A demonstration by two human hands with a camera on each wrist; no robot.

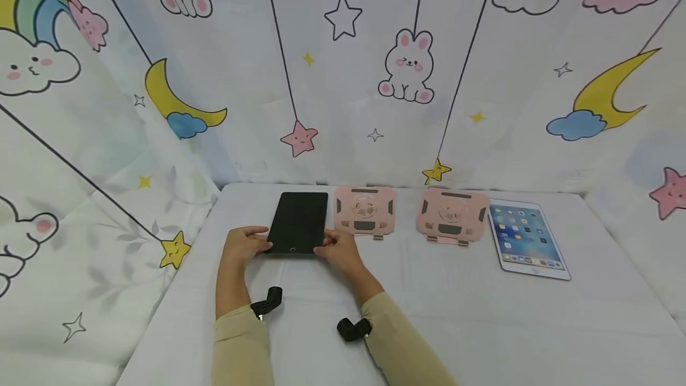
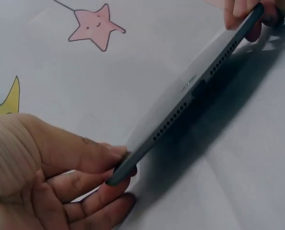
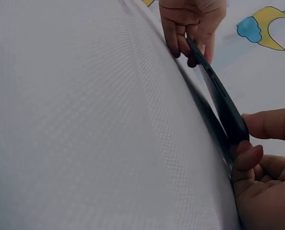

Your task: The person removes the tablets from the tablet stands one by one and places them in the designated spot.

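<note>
A dark tablet (image 1: 298,222) with a round home button is held by its two near corners, its screen black. My left hand (image 1: 243,244) pinches the near left corner, thumb on top and fingers beneath, as the left wrist view shows. At the near right corner my right hand (image 1: 340,250) grips it the same way. In both wrist views the tablet's near edge (image 2: 198,88), with its speaker holes and port, is raised off the white tabletop and casts a shadow. The right wrist view shows a gap under that edge (image 3: 219,93).
Right of the tablet lie two pink cases, one near (image 1: 365,211) and one farther right (image 1: 452,215). Beside the second lies a white tablet (image 1: 529,238) with its screen lit. A printed cloth curtain (image 1: 343,106) stands along the table's back edge.
</note>
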